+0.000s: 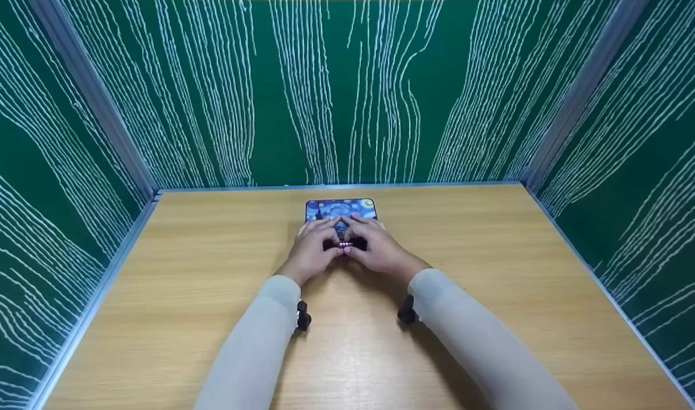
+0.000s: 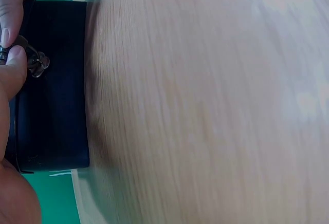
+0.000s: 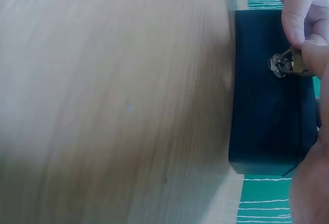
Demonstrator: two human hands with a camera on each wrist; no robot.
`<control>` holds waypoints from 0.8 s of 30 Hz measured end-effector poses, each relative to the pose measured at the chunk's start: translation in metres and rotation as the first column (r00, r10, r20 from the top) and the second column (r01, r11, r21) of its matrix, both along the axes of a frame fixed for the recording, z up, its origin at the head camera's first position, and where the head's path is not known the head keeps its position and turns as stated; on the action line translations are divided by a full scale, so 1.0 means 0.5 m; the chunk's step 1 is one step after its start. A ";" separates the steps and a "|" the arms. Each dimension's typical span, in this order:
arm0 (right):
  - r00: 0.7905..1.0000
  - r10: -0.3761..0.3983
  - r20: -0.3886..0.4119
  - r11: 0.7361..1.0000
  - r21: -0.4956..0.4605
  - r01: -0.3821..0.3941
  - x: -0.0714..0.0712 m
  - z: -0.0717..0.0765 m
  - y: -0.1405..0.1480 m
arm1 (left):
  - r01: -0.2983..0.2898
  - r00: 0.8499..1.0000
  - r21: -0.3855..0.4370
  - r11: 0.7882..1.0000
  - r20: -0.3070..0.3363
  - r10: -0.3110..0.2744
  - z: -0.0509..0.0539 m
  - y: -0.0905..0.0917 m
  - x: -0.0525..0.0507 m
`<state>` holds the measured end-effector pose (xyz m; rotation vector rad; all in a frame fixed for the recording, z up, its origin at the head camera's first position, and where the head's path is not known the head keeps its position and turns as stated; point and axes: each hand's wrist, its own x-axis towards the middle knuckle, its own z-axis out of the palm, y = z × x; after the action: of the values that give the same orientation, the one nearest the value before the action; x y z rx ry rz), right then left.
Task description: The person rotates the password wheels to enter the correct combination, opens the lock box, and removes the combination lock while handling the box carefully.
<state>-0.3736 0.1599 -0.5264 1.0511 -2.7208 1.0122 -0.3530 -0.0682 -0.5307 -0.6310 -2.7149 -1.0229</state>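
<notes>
A small dark box [image 3: 264,116] stands near the back of the table, its lid [image 1: 340,206] printed with a blue and yellow swirling-sky picture. A brass-coloured padlock [image 3: 298,66] hangs from the metal clasp [image 3: 276,66] on the box's front. My left hand [image 1: 313,247] pinches one side of the padlock between thumb and finger. From the other side my right hand [image 1: 378,245] pinches it too, the two thumb tips close together. Other fingers of both hands rest over the lid. In the left wrist view, small ribbed wheels show at the padlock's edge, partly covered by fingers.
The wooden table [image 1: 222,239] reaches back to a green wall [image 1: 358,114] with wavy white lines. Similar green panels in metal frames [image 1: 97,97] close off the left and right sides. A dark wrist camera [image 1: 303,316] hangs under each sleeve.
</notes>
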 end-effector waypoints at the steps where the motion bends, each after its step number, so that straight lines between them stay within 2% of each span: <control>1: 1.000 0.001 -0.004 1.000 -0.002 -0.001 0.000 0.000 0.000 | 0.000 1.000 -0.001 1.000 -0.001 0.000 -0.001 0.000 0.000; 7: 1.000 -0.002 -0.006 1.000 0.000 0.002 0.005 0.004 -0.001 | -0.001 1.000 0.003 1.000 0.001 0.001 -0.004 -0.001 -0.002; 16: 0.999 -0.025 0.049 1.000 -0.002 0.025 0.007 0.006 -0.002 | -0.007 1.000 0.020 1.000 0.019 0.007 -0.001 -0.001 -0.001; 24: 1.000 -0.017 0.025 1.000 -0.006 0.017 0.004 0.001 -0.002 | -0.012 0.999 0.009 1.000 0.037 0.012 -0.002 -0.001 -0.001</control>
<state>-0.3717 0.1588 -0.5261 1.0193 -2.7399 1.0371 -0.3534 -0.0686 -0.5316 -0.5997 -2.7407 -1.0533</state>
